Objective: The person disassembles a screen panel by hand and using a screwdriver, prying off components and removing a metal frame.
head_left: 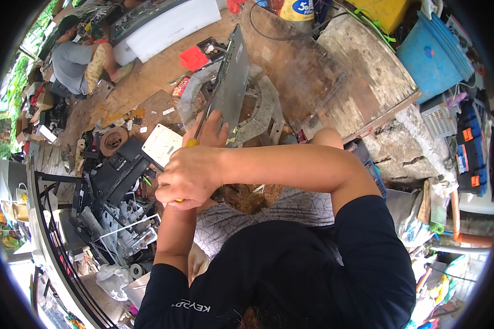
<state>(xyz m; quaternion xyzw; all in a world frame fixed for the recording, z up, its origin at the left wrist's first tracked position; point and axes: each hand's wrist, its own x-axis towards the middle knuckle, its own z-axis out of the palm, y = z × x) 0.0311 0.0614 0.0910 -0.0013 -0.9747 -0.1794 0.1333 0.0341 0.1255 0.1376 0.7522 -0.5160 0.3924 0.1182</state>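
A thin flat grey panel (233, 82) with a dark edge stands tilted upright in front of me, against a grey ring-shaped block (266, 101). My left hand (209, 131) grips its near end, fingers against the grey face; my right forearm crosses over the left arm and hides the wrist. My right hand (187, 174) is closed in a fist round a yellow-handled tool (191, 142). Yellow shows at both ends of the fist, and the tool's working end cannot be made out against the panel's edge. A whitish square plate (162, 144) lies just left of my hands.
Dark plastic and metal scrap (121, 170) is heaped at the left, near a black metal railing (49, 219). A red piece (194, 57) lies beyond the block. Wooden boards (362, 71) and a blue bucket (433, 55) are at the right. Another person (79, 60) crouches far left.
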